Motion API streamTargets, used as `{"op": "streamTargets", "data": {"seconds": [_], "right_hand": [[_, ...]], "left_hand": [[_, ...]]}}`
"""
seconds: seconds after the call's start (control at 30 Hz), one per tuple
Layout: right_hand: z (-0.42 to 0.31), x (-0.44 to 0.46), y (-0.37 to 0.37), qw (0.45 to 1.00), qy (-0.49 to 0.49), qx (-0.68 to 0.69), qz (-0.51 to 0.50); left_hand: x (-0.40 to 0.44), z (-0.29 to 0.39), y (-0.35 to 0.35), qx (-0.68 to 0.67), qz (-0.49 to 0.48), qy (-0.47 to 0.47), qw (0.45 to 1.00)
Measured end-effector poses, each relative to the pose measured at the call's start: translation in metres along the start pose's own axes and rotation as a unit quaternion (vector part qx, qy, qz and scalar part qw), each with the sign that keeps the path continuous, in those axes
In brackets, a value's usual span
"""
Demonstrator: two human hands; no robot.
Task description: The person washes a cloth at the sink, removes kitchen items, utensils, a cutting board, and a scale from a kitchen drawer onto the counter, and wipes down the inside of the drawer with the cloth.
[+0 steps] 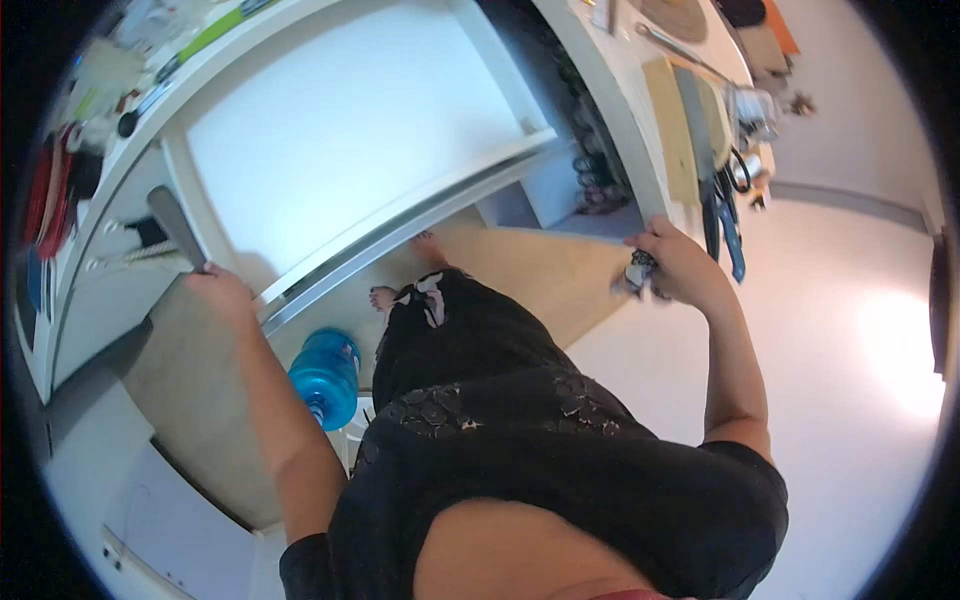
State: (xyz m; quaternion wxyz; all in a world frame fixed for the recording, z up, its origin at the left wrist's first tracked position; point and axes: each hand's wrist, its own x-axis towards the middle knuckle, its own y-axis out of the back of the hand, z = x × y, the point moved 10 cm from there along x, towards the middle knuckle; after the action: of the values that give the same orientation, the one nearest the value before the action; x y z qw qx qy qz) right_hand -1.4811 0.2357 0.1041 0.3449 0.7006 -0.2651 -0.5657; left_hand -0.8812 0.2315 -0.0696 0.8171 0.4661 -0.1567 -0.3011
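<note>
My left hand [222,294] is closed beside the near left corner of a pulled-out white drawer [330,140]. From its fingers a long, flat grey utensil [175,226] with a rounded end sticks up; its exact kind is unclear. My right hand [682,266] is closed below the right end of the counter, gripping a small dark-and-white bundle [638,272] that is too blurred to name. Near that hand, a knife [692,120], a wooden board [668,130] and dark-handled scissors [728,215] are at the counter's edge.
A blue water jug [327,375] lies on its side on the floor, left of my legs. Dark items fill the cabinet [598,170] right of the drawer. A green-handled tool [212,32] and red items [60,190] lie on the left counter. A white cabinet [180,510] stands lower left.
</note>
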Motion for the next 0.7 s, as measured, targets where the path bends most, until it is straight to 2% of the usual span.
{"op": "streamTargets", "data": {"seconds": [0.03,0.1,0.13,0.17,0.23,0.27,0.33,0.43,0.5,0.57,0.63,0.67,0.7], "right_hand": [[-0.021,0.003,0.025,0.994,0.012,0.106,0.03],[-0.031,0.016,0.05,0.979,0.045,0.154,0.126],[-0.023,0.028,0.048,0.971,-0.019,0.201,0.131],[-0.025,0.045,0.047,0.971,-0.011,0.2,0.132],[-0.019,0.075,0.067,0.946,-0.02,0.209,0.249],[-0.027,0.093,0.071,0.947,-0.011,0.206,0.245],[-0.04,0.101,0.109,0.894,-0.001,0.139,0.425],[-0.063,0.151,0.092,0.924,0.065,0.102,0.362],[-0.085,0.179,0.066,0.925,0.167,0.026,0.341],[-0.08,0.224,0.039,0.933,0.183,0.069,0.302],[-0.062,0.276,0.005,0.967,0.067,0.115,0.216],[-0.058,0.296,-0.019,0.993,-0.037,0.054,0.097],[-0.065,0.309,-0.026,0.994,-0.031,0.053,0.096]], "left_hand": [[-0.001,-0.002,0.002,0.003,0.013,0.011,1.0],[-0.001,-0.007,0.001,-0.049,0.043,0.01,0.998],[-0.001,-0.003,0.002,-0.064,0.058,-0.004,0.996],[0.0,-0.004,0.003,-0.064,0.065,-0.001,0.996],[0.0,-0.006,0.001,-0.04,0.051,-0.01,0.998],[-0.004,-0.002,0.006,-0.037,0.057,-0.002,0.998],[-0.008,0.006,0.01,-0.058,0.053,0.011,0.997],[-0.002,-0.005,0.002,-0.049,0.039,0.04,0.997],[-0.004,0.001,0.007,-0.043,0.053,0.02,0.997],[-0.006,0.001,0.008,-0.035,0.063,0.001,0.997],[-0.004,0.0,0.006,-0.049,0.075,-0.016,0.996],[-0.003,-0.001,0.006,-0.046,0.078,-0.012,0.996],[-0.003,0.0,0.006,-0.036,0.08,-0.015,0.996]]}}
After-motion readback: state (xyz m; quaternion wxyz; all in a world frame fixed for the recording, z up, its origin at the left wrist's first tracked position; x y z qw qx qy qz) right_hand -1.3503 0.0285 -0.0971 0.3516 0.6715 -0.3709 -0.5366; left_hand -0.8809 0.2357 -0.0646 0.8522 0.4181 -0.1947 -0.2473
